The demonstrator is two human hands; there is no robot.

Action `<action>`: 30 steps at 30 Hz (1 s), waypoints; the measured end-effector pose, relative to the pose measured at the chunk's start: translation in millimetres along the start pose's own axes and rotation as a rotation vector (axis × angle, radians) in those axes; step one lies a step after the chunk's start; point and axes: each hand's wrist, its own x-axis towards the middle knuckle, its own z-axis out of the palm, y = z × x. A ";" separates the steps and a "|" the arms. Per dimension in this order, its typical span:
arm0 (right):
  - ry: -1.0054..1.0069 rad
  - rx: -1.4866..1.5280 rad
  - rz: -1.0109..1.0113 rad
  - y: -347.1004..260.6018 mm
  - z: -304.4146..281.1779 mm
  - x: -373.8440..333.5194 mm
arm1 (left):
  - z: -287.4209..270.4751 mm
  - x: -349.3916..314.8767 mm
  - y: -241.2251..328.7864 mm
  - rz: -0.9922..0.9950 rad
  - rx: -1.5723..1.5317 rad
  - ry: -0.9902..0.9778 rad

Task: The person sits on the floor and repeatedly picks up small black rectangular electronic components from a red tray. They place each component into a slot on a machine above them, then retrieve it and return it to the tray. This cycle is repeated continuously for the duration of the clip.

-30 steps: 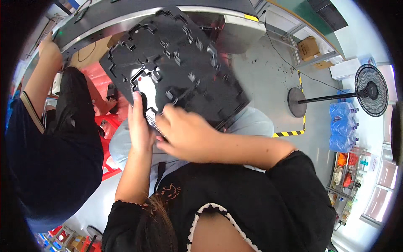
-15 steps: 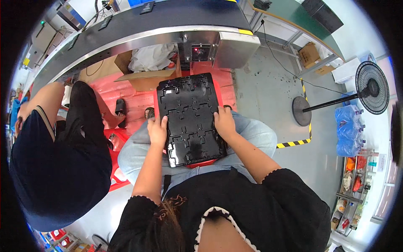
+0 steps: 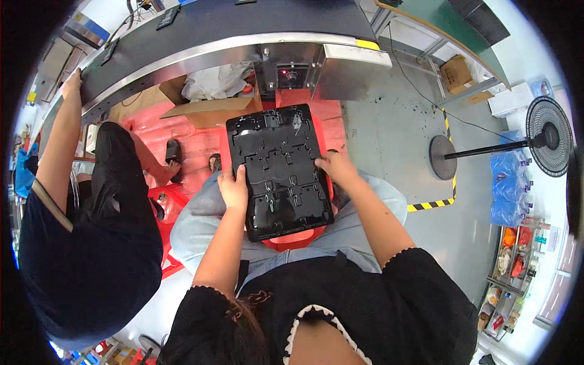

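Note:
A black moulded plastic tray (image 3: pixel 281 190) with shaped recesses lies across a red stool (image 3: pixel 294 239) between my knees. My left hand (image 3: pixel 233 190) is closed on the tray's left edge, with the thumb on top and the other fingers partly hidden under the rim. At the right edge, my right hand (image 3: pixel 338 168) has its fingers bent, with the tips touching the tray's rim. The tray's recesses look glossy, and no separate parts can be made out in them.
Ahead runs a dark conveyor belt (image 3: pixel 267 23) carrying several flat black pieces. Below it stands an open cardboard box (image 3: pixel 210 114) with white plastic. A co-worker (image 3: pixel 85 261) sits at left, one hand on the belt's edge. A standing fan (image 3: pixel 549 135) is at right.
My right hand has shifted slightly up along the tray's edge, with its fingers more bent. The co-worker's arm has reached forward to the conveyor. Pieces on the belt have moved left.

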 end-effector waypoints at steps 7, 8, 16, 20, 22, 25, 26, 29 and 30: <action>-0.082 0.302 -0.764 -132.2 -184.6 8.2 | -32.9 13.0 8.1 -0.492 -0.474 -0.271; 0.048 0.347 -0.860 -151.4 -205.5 22.2 | -31.7 13.7 1.8 -0.506 -0.474 -0.264; 0.206 -0.448 -0.533 -176.2 -320.2 231.7 | -91.2 48.8 125.4 0.198 0.153 -0.494; -0.016 -0.396 -0.396 -180.0 -335.2 219.4 | -137.3 134.2 239.5 0.643 -0.179 -0.140; 0.366 -0.538 -0.507 -183.2 -318.0 196.2 | -140.1 202.2 278.4 0.984 -0.070 0.164; 0.605 -0.471 -0.679 -191.7 -286.9 127.8 | -126.3 278.0 300.4 0.933 0.193 0.053; 0.671 -0.388 -0.910 -187.8 -273.7 107.3 | -102.0 337.9 296.1 0.907 0.315 -0.082; 0.360 -0.095 -1.093 -171.6 -234.7 35.5 | -73.2 364.1 303.7 0.771 0.362 -0.444; 0.239 -0.046 -1.065 -170.2 -219.2 16.1 | -91.5 344.0 325.6 0.717 0.334 -0.541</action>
